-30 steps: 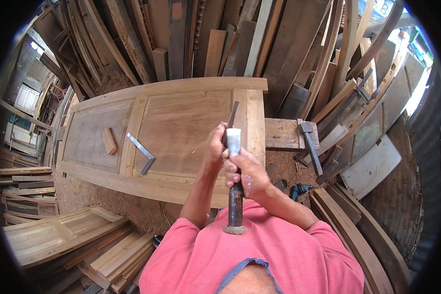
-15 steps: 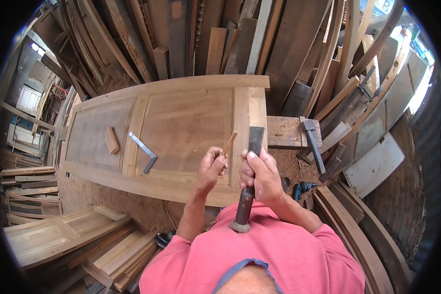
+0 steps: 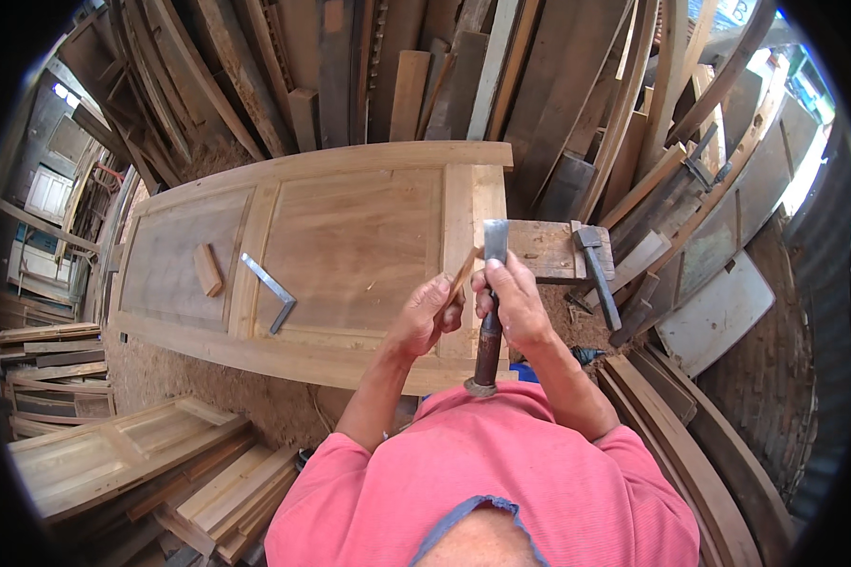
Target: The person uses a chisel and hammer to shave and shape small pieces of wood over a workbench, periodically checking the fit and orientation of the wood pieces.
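Observation:
My right hand [image 3: 511,300] grips a wide chisel [image 3: 488,354] just below its blade, the steel end pointing away and the dark handle reaching back to my shirt. My left hand [image 3: 429,314] pinches a thin strip of wood [image 3: 464,272], tilted with its far end up against or very near the chisel blade; actual contact cannot be made out. Both hands are above the right end of a panelled wooden door [image 3: 350,222] lying flat. Left of them on the door are an angled metal square [image 3: 271,289] and a small wood block [image 3: 207,270].
A hammer [image 3: 598,279] lies on a rough wooden bench end [image 3: 542,253] beyond the door's right end. Many boards [image 3: 435,94] lean upright at the back. Another panelled door [image 3: 123,449] rests on stacked timber at lower left; long planks [image 3: 681,463] lie at right.
The chisel has moved away from my body and turned more upright. My left hand has shifted right, bringing the wood strip from well apart to beside the blade.

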Available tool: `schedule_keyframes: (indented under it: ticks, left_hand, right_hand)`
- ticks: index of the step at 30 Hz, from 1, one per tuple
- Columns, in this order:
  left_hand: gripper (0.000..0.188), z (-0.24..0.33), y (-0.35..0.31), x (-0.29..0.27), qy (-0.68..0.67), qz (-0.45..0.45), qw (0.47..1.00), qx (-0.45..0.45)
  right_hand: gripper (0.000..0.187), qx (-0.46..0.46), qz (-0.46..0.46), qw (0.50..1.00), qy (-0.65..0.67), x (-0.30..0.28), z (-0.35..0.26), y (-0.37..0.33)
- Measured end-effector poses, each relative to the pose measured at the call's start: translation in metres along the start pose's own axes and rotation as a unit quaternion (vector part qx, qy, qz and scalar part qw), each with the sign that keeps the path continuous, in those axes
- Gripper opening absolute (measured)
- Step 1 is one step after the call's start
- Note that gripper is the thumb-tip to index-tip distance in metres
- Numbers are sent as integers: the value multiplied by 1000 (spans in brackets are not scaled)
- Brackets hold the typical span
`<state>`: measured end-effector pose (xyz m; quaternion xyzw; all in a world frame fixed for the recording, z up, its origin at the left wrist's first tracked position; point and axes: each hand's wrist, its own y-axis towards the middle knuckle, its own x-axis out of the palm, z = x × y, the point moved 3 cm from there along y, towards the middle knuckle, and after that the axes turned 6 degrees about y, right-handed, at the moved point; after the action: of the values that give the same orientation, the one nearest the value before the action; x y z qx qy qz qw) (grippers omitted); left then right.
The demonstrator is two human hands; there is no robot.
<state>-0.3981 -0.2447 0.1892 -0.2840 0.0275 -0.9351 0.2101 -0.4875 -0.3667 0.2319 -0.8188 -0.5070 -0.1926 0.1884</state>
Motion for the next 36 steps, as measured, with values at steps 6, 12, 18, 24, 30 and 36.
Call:
schedule_keyframes:
  ticks: [6,12,18,24,30,36]
  left_hand:
    - [37,15,8,-19,16,78,996,34]
    - [27,26,16,-31,12,124,990,70]
    - [14,-18,9,-75,-16,222,972,73]
    - [13,-45,-6,-65,-3,207,978,14]
    - [20,-49,6,-63,3,172,985,-17]
    - [28,-44,18,-42,64,186,980,-40]
  right_hand:
    - [22,15,41,965,260,20,6,-7]
    - [18,159,-61,949,264,55,22,-25]
    - [22,252,-76,940,218,56,35,-50]
    - [22,158,25,975,154,19,45,-34]
    - [21,185,48,969,153,8,59,-38]
    - [20,165,69,968,176,-10,63,-39]
